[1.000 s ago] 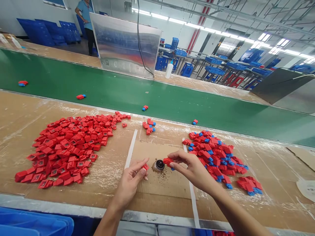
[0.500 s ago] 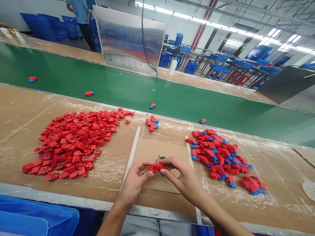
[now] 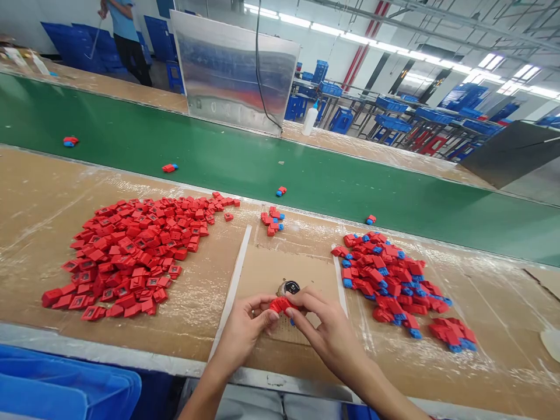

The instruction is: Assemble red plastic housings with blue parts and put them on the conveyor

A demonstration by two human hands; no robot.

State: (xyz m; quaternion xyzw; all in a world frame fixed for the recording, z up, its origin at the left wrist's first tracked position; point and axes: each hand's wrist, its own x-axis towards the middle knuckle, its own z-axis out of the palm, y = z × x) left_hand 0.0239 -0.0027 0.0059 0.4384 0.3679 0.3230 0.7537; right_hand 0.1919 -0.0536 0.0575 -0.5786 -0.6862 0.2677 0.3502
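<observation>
My left hand and my right hand meet over a cardboard sheet. Fingertips of both pinch red plastic parts held against each other; whether these are joined cannot be made out. A bit of blue shows below the right fingers. Just behind the hands stands a small round metal fixture with a dark top, partly covered by the right fingers. To the left spreads a large heap of red plastic pieces. On the right lies a heap of red-and-blue pieces.
A green conveyor belt crosses behind the bench, carrying several spaced red-and-blue pieces. A small cluster of such pieces lies near its edge. Blue bins stand at lower left. Beyond the belt are a metal panel, a white bottle and a person.
Pieces on the belt have moved a little to the right. My hands have shifted slightly and more of the round fixture's dark top shows. The person in the background has moved left.
</observation>
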